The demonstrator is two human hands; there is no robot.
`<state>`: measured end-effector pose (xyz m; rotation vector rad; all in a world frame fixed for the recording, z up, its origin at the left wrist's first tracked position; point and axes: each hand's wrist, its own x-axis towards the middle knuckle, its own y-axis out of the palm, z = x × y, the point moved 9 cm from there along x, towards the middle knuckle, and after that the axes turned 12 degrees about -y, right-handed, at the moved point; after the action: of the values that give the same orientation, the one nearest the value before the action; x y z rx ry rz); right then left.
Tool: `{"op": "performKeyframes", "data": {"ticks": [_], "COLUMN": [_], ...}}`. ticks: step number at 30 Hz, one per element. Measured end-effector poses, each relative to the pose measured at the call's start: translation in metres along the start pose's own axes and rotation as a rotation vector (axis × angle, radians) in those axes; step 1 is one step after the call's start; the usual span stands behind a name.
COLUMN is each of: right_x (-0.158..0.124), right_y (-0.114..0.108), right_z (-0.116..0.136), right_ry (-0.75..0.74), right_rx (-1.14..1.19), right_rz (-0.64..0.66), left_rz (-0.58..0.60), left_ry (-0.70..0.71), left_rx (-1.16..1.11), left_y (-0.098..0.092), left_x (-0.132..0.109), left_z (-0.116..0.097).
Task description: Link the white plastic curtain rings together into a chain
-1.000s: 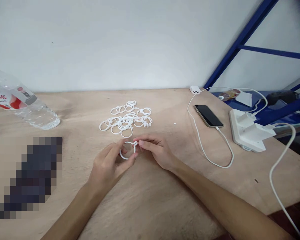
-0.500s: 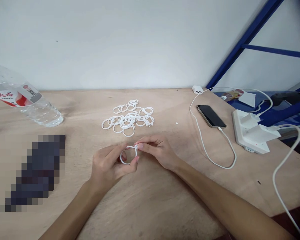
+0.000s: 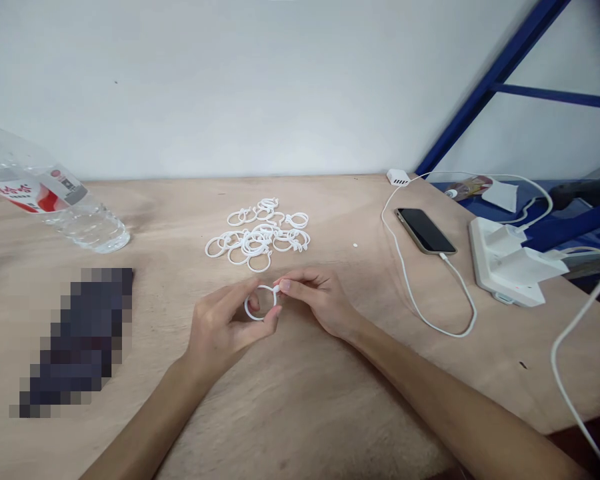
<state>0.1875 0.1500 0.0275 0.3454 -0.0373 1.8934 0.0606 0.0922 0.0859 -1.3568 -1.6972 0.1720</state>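
Observation:
Between my two hands is a white plastic curtain ring (image 3: 247,311), held just above the table. My left hand (image 3: 225,319) grips its hoop, with the fingers along the far left side and the thumb at the lower right. My right hand (image 3: 320,301) pinches the small eyelet end of the same ring between thumb and forefinger, so the eyelet is mostly covered. Beyond the hands lies a loose pile of similar white rings (image 3: 259,263), several of them overlapping, each with a small eyelet.
A clear water bottle (image 3: 93,220) and a blurred dark object (image 3: 83,333) are on the left. To the right are a phone (image 3: 425,231) on a white cable, a power strip (image 3: 485,267) with plugs and a small white USB hub (image 3: 397,177). A blue metal frame (image 3: 490,87) rises behind.
The ring's hoop, earlier bent out of shape near the eyelet, now looks round. Both hands stay on it. The whole view has shifted slightly.

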Motion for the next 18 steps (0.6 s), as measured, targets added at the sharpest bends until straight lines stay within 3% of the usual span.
{"op": "performKeyframes", "data": {"ticks": [6, 12, 18], "right_x": [0.003, 0.003, 0.002], "right_y": [-0.014, -0.019, -0.017], "right_z": [-0.01, -0.002, 0.004], "right_ry": [-0.009, -0.034, -0.023], "right_rx": [0.077, 0.004, -0.052], "right_rz": [-0.157, -0.242, -0.226], "left_rz": [0.204, 0.159, 0.273], "left_ry": [-0.03, -0.253, -0.161], "left_rx": [0.146, 0.362, 0.264], "left_y": [0.023, 0.026, 0.039], "left_x": [-0.001, 0.003, 0.003], "left_z": [0.01, 0.035, 0.028]}}
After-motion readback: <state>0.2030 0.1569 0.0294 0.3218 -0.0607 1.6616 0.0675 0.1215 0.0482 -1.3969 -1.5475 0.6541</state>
